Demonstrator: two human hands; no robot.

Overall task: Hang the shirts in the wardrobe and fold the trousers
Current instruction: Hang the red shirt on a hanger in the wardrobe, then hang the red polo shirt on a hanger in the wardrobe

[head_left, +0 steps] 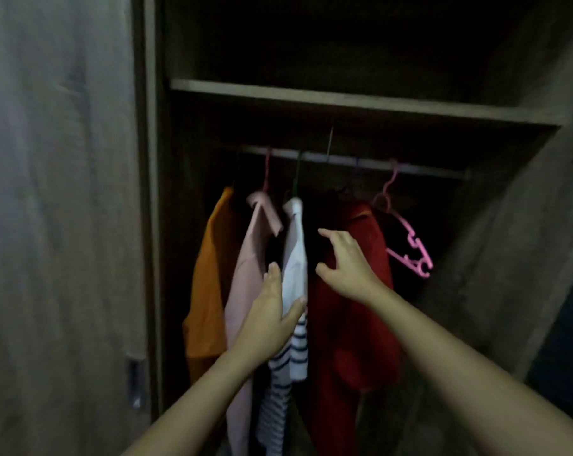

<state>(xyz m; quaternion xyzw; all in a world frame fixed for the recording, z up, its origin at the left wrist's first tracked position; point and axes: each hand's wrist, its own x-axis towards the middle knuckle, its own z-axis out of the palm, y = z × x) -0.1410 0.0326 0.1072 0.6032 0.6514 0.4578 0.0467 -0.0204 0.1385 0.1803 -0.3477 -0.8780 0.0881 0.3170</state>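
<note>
Inside the dark wardrobe, shirts hang from a metal rail (360, 161): an orange one (209, 278) at the left, then a pale pink one (249, 268), a white and navy striped one (295, 258), and a red one (354, 324). My left hand (272, 311) is around the striped shirt, fingers behind it and thumb across its front. My right hand (347, 261) hovers with spread fingers over a dark gap between the striped and red shirts. No trousers are in view.
An empty pink hanger (410, 248) hangs at the right end of the rail. A wooden shelf (344, 102) runs above the rail. The open wardrobe door (58, 225) stands at the left, and a side panel (508, 241) closes the right.
</note>
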